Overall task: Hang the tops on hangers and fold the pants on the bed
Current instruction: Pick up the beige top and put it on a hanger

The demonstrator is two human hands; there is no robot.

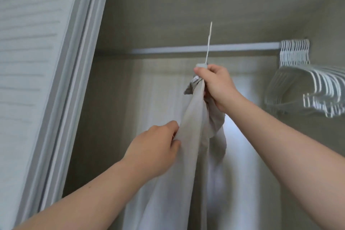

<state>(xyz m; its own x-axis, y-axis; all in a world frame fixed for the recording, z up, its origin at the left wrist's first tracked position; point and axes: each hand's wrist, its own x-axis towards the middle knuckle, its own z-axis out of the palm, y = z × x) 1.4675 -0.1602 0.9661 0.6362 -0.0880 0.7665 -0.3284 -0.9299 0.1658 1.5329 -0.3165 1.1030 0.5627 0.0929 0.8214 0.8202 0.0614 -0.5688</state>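
Head view: the right grip (216,85) is clenched round the neck of a hanger (208,43), bunching the collar of the top (194,136) under it. The left grip (155,147), lower and to the left, pinches the top's near edge between thumb and fingers. From the right grip the thin hook rises almost straight up, seen edge-on. It crosses in front of the rod (168,49) and its tip stands above the rod's line. The top falls straight down from the same grip, its long axis upright, out of view at the bottom.

The rod runs left to right behind and just above the right grip, which is the nearer of the two to it. I judge that the hook, edge-on as it is, lies across the rod and suits being carried forward and dropped over it. How far the rod sits behind the hook I cannot tell. Spare hangers (295,56) crowd the rod's right end, well apart. A slatted door (37,61) stands at the left.
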